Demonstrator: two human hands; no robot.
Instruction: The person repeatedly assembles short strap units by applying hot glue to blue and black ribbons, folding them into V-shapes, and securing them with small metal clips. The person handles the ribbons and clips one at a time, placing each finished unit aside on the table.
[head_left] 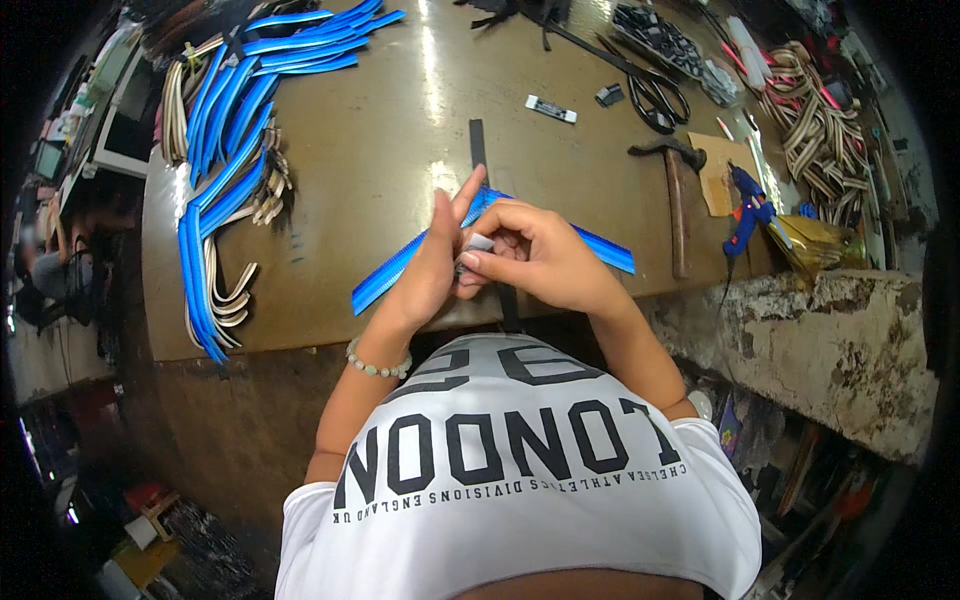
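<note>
My right hand (550, 257) pinches a small pale grey piece (480, 242) between thumb and fingertips; its exact kind is too small to tell. Against it, my left hand (428, 270) has its thumb and one finger raised, while its other fingers curl inward around something mostly hidden. A shiny blue strap (378, 277) runs out under my left hand, and a blue length (606, 250) shows beyond my right. Behind the fingers, a narrow black strap (476, 142) lies along the table, and a dark strip also hangs below my hands.
Bundled blue straps (222, 120) lie along the table's left side. To the right are a hammer (678, 205), a blue glue gun (745, 215), and black scissors (657, 100). A small tube (551, 109) and a tray of dark buckles (655, 40) sit farther back, with striped straps (815, 120) at far right.
</note>
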